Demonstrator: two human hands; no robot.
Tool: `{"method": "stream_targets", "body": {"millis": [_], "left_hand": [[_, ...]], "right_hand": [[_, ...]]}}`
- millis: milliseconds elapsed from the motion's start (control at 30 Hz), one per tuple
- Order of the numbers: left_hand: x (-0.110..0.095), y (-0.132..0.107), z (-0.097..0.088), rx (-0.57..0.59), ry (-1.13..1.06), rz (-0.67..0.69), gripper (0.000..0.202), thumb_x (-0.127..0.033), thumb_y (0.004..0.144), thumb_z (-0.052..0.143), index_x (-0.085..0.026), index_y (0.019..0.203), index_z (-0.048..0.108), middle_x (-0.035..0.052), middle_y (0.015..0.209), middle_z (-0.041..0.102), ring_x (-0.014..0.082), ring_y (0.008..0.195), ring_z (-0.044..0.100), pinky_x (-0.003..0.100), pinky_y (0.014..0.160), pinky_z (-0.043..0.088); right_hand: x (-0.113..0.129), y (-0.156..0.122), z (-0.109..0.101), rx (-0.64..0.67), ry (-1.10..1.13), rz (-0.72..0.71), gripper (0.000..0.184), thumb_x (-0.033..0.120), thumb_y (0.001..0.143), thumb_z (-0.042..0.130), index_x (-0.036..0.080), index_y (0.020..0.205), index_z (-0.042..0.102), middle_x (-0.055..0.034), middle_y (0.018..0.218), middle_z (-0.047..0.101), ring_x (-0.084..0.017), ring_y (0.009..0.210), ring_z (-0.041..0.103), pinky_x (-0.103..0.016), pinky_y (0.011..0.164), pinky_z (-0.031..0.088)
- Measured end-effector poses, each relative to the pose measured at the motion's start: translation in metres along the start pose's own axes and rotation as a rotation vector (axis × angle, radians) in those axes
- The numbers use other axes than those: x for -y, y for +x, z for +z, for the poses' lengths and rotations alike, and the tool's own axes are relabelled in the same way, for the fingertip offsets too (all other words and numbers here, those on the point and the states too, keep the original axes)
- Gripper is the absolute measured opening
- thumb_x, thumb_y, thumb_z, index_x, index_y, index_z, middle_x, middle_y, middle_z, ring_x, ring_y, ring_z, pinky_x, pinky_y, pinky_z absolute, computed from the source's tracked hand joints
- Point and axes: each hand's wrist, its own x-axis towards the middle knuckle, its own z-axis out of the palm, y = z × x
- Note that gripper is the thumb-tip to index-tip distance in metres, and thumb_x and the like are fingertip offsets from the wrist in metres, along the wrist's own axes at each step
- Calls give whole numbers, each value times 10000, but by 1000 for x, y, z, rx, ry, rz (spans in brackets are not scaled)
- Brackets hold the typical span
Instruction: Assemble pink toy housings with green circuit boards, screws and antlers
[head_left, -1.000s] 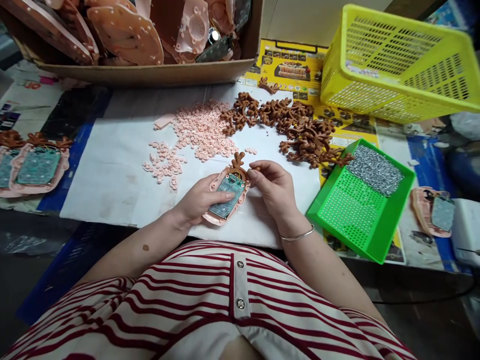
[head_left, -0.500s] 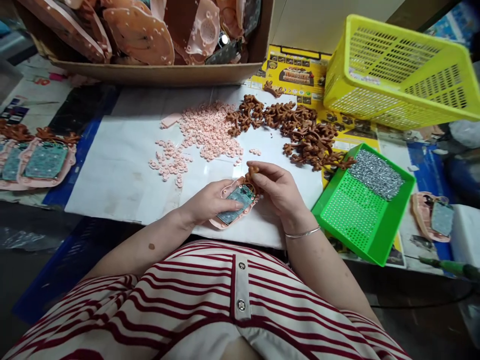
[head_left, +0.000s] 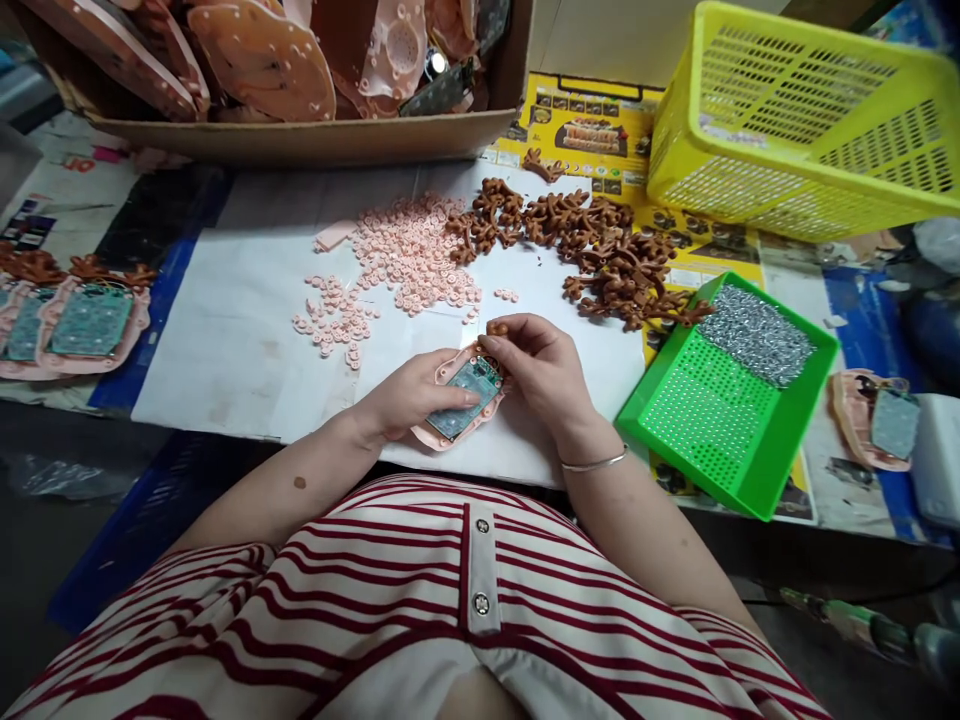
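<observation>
My left hand point(head_left: 409, 396) grips a pink toy shell point(head_left: 442, 432) with a green circuit board point(head_left: 466, 388) set in it, thumb lying across the board. My right hand point(head_left: 536, 365) is closed at the shell's top edge, pinching a brown antler piece point(head_left: 496, 328) against it. Both hands rest low over the white sheet point(head_left: 232, 330) near the table's front edge. Just beyond them lie a heap of small pink round buttons point(head_left: 409, 255) and a pile of brown antler pieces point(head_left: 600, 255).
A green tray point(head_left: 716, 420) holding silver screws point(head_left: 754, 335) sits to the right. A yellow basket point(head_left: 795, 110) stands at the back right, a cardboard box point(head_left: 300, 140) of pink shells at the back. Assembled shells with boards point(head_left: 82, 325) lie at the far left.
My right hand has brought the brown antler piece down onto the top of the shell and closed over it; the shell has shifted slightly lower. The camera has tilted a little.
</observation>
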Motion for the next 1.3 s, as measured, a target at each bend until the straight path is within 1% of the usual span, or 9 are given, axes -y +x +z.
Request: {"method": "stream_targets", "body": {"millis": [167, 467, 700, 767, 900, 1000, 1067, 1167, 1300], "left_hand": [[-2, 3, -4, 36, -82, 15, 387, -223, 664, 815, -93, 1005, 684, 98, 844, 729, 177, 700, 660, 267, 647, 496], [2, 5, -8, 46, -130, 88, 362, -207, 658, 815, -94, 979, 694, 105, 816, 730, 186, 688, 665, 275, 645, 489], [1, -8, -10, 4, -143, 199, 449, -308, 587, 864, -96, 942, 690, 102, 817, 710, 188, 713, 657, 291, 684, 487], [-11, -26, -30, -182, -44, 286, 482, -306, 553, 878, -115, 944, 672, 92, 854, 713, 196, 759, 660, 303, 732, 497], [-39, -92, -91, -841, 239, 536, 601, -227, 486, 864, -153, 1038, 637, 53, 1027, 703, 224, 988, 654, 332, 931, 488], [-56, -141, -135, -1219, 522, 530, 560, -208, 514, 821, -149, 1038, 634, 58, 1061, 679, 267, 1117, 616, 388, 1047, 447], [-63, -161, -152, -1349, 578, 487, 540, -208, 525, 798, -150, 1032, 624, 60, 1034, 677, 289, 1091, 630, 432, 1036, 467], [-64, -164, -151, -1220, 505, 522, 580, -267, 553, 797, -159, 1088, 599, 56, 1002, 693, 282, 976, 674, 458, 934, 533], [-52, -129, -109, -913, 441, 625, 630, -298, 570, 836, -174, 1139, 595, 70, 1117, 715, 273, 1046, 682, 434, 955, 533]], "right_hand": [[-1, 2, -11, 43, 180, 131, 574, 739, 665, 768, 235, 939, 748, -7, 822, 717, -115, 714, 631, -252, 637, 516], [-9, 2, -7, 38, 53, 15, 377, 519, 625, 889, 237, 827, 743, 22, 732, 703, -112, 650, 596, -281, 674, 555], [-10, -1, -15, -33, 215, 5, 500, 627, 633, 857, 286, 980, 746, 18, 863, 725, -122, 683, 681, -285, 649, 617], [-14, 2, -19, -50, 232, 21, 523, 645, 611, 860, 257, 943, 747, 5, 862, 713, -131, 679, 696, -297, 642, 633], [-21, 3, -21, -59, -49, 45, 511, 619, 583, 884, 227, 885, 757, -14, 776, 718, -129, 649, 685, -265, 636, 607], [-22, -2, -19, -43, -307, 40, 523, 629, 586, 869, 225, 903, 766, -29, 729, 724, -173, 684, 700, -292, 633, 598], [-20, -4, -17, -50, -370, 42, 540, 637, 595, 851, 215, 920, 764, -33, 720, 725, -192, 704, 712, -306, 648, 597], [-17, -6, -9, -91, -373, 39, 538, 635, 636, 817, 197, 941, 752, -38, 746, 732, -181, 689, 709, -301, 655, 585], [-13, -17, 18, -3, -359, -154, 431, 561, 789, 727, 196, 1020, 723, -54, 844, 730, -161, 644, 676, -320, 616, 584]]}}
